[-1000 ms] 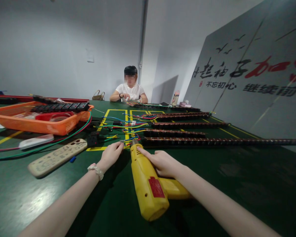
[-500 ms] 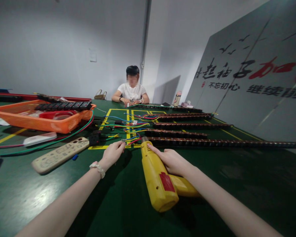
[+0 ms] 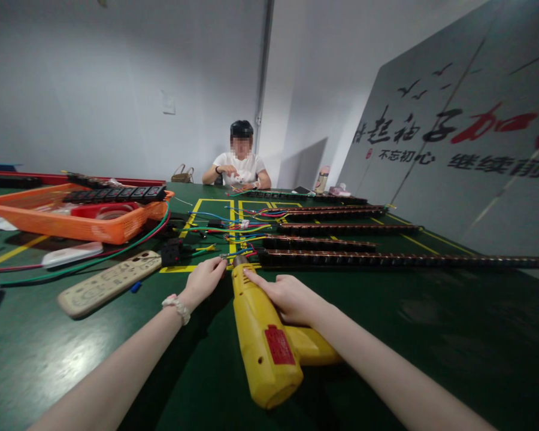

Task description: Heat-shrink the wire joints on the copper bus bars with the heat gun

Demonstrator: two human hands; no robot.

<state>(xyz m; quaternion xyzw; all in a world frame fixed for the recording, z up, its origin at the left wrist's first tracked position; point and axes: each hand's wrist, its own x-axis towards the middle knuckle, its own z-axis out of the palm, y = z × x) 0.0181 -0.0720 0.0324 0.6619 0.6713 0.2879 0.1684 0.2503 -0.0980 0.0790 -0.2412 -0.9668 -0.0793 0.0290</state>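
Observation:
My right hand [image 3: 291, 299] is wrapped round a yellow heat gun [image 3: 260, 335] with a red label, its metal nozzle pointing away from me. The nozzle is close to thin coloured wires [image 3: 247, 252] at the left end of the nearest long black strip [image 3: 363, 258]. My left hand [image 3: 205, 278], with a pale scrunchie on its wrist, is closed in a pinch at the wire ends, just left of the nozzle. The fingertips hide part of the wires.
An orange basket [image 3: 108, 230] holds black parts at the left. A beige remote control [image 3: 108, 284] lies before it, beside a black block [image 3: 170, 252]. More strips [image 3: 350, 228] lie further back. Across the green table [image 3: 386, 335] sits a person [image 3: 240, 164] in white.
My right hand has moved left with the heat gun, bringing its nozzle nearer my left hand. The person opposite has raised one hand. My left hand has hardly moved.

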